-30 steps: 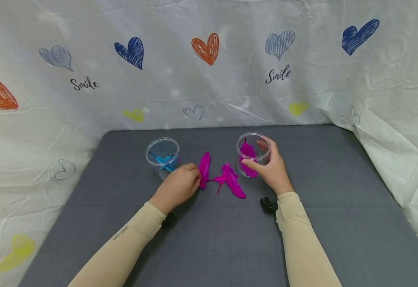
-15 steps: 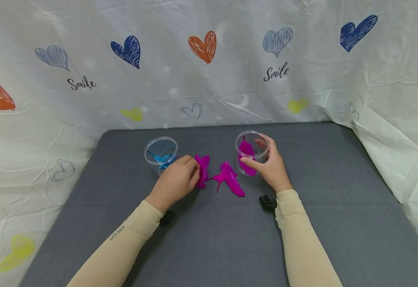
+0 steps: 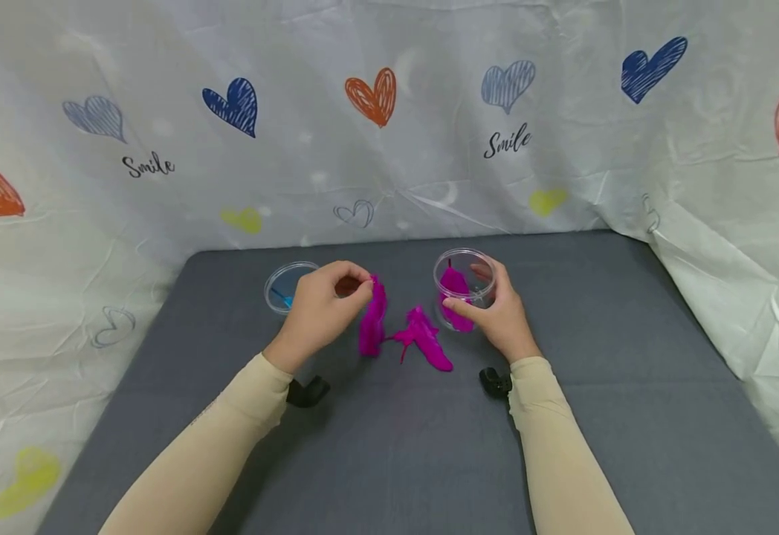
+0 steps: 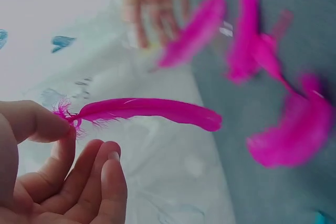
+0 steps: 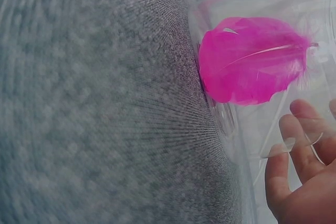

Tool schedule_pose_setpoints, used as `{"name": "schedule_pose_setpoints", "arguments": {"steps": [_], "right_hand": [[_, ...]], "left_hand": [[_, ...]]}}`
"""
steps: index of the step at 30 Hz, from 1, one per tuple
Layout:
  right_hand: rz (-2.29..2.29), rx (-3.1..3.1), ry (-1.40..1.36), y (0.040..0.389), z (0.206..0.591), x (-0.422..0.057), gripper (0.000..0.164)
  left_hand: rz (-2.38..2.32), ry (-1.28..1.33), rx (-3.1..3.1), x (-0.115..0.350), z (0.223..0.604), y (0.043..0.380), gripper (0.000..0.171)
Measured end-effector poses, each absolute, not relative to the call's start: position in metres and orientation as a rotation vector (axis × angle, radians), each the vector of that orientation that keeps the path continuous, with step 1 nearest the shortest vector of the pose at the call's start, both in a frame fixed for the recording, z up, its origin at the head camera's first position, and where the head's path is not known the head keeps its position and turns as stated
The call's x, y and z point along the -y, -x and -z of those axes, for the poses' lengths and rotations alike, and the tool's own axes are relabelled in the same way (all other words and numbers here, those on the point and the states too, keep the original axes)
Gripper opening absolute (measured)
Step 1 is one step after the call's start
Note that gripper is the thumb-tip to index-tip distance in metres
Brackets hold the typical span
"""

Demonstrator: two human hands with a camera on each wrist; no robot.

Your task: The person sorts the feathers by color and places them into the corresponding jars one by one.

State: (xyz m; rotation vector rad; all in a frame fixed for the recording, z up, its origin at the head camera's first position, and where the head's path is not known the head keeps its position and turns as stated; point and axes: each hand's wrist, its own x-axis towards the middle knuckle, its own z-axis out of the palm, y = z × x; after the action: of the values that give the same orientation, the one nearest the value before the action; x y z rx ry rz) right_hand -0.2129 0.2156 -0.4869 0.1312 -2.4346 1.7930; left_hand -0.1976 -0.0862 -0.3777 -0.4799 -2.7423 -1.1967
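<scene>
My left hand (image 3: 316, 316) pinches a magenta feather (image 4: 147, 109) by its fluffy quill end between thumb and forefinger, the other fingers loosely bent. The feather hangs down over the table in the head view. More magenta feathers (image 3: 431, 343) lie on the cloth between my hands. My right hand (image 3: 505, 316) grips a clear plastic cup (image 3: 437, 271) round its side, thumb in front, fingers behind. Inside that cup stands a broad magenta feather (image 5: 252, 61), quill up. Behind my left hand is a second clear cup (image 3: 267, 288) with a blue feather (image 3: 283, 298), partly hidden.
A dark grey cloth (image 3: 403, 453) covers the table. A white curtain (image 3: 282, 186) printed with hearts and "Smile" hangs along the back and both sides. Black wrist cameras (image 3: 308, 391) sit under both cuffs.
My left hand has risen from the feathers near the left cup, now with a feather dangling from its fingertips. It covers more of the left cup. My right hand stays on its cup.
</scene>
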Motion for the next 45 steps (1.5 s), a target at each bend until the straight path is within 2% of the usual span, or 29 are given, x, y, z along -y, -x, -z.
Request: {"name": "schedule_pose_setpoints", "arguments": {"steps": [12, 17, 24, 37, 45], "right_hand": [[-1.792, 2.425, -0.141, 0.216, 0.485, -0.216, 0.098], [-1.807, 2.422, -0.14, 0.218, 0.485, -0.213, 0.099], [-1.841, 2.427, -0.137, 0.219, 0.49, -0.207, 0.098], [-1.811, 2.421, -0.136, 0.22, 0.489, -0.21, 0.098], [-1.818, 2.419, -0.13, 0.219, 0.491, -0.213, 0.098]], "left_hand": [[2.02, 0.48, 2.614, 0.046, 0.331, 0.217, 0.026], [2.185, 0.525, 2.507, 0.026, 0.319, 0.225, 0.024], [2.115, 0.541, 2.581, 0.005, 0.328, 0.237, 0.024], [1.889, 0.426, 2.739, -0.003, 0.355, 0.239, 0.018], [1.572, 0.413, 2.876, -0.015, 0.368, 0.241, 0.022]]}}
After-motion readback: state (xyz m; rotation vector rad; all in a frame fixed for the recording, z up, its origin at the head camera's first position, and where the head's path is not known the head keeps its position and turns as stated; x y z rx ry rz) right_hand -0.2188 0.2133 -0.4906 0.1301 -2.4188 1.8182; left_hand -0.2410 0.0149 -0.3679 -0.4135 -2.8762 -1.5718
